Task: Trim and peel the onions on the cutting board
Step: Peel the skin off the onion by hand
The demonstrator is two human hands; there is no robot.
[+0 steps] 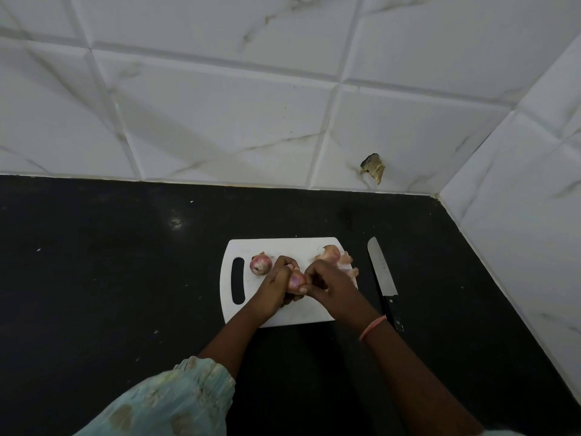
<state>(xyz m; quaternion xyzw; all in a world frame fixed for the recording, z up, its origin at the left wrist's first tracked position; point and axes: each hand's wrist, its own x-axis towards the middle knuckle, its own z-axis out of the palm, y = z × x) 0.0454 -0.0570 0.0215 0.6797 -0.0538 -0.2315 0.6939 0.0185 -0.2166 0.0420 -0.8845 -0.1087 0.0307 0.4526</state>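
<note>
A white cutting board (309, 313) lies on the black counter. Above its middle my left hand (276, 287) grips a small purple onion (296, 281). My right hand (330, 286) meets it from the right, its fingertips curled and pinching at the onion's skin. A second onion (260, 263), with its skin on, sits on the board near the handle slot. A pile of pale onion peels (334, 256) lies at the board's far right corner, partly behind my right hand.
A knife (382, 275) with a black handle lies on the counter just right of the board, blade pointing toward the wall. The black counter (110, 278) extends left. White tiled walls close the back and right; a chipped hole (373, 167) marks the back wall.
</note>
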